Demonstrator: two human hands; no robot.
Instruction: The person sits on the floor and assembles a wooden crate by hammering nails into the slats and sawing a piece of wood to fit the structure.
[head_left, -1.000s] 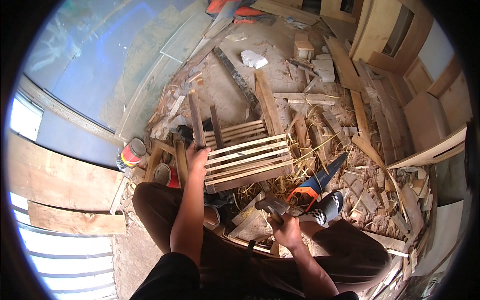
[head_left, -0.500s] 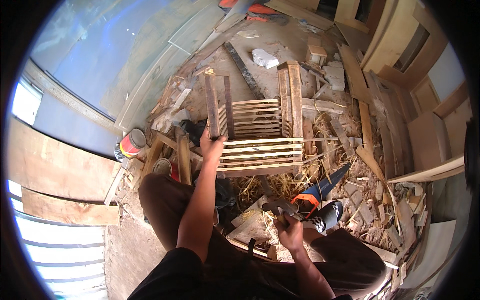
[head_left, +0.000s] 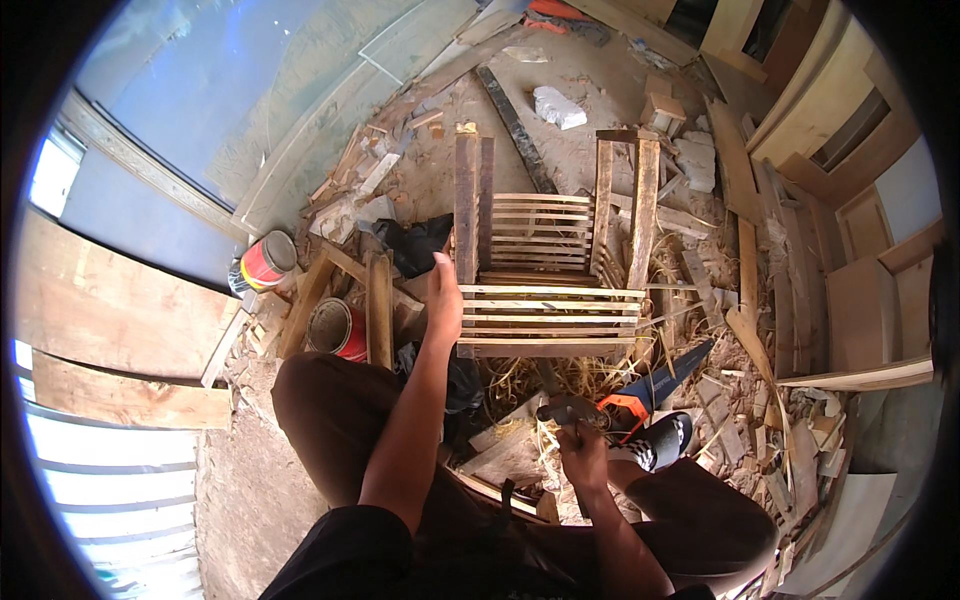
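Pale wooden crate (head_left: 548, 300), red tins (head_left: 335, 328), black-and-white checkered shoe (head_left: 665, 442).

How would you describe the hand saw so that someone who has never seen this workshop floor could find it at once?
Start at the slatted wooden crate that the left hand grips, in the middle of the littered floor. Go down and right across the straw-like shavings to the checkered shoe. The saw lies just above it: a dark blade with an orange-and-black handle, the only bright plastic among bare wood scraps.
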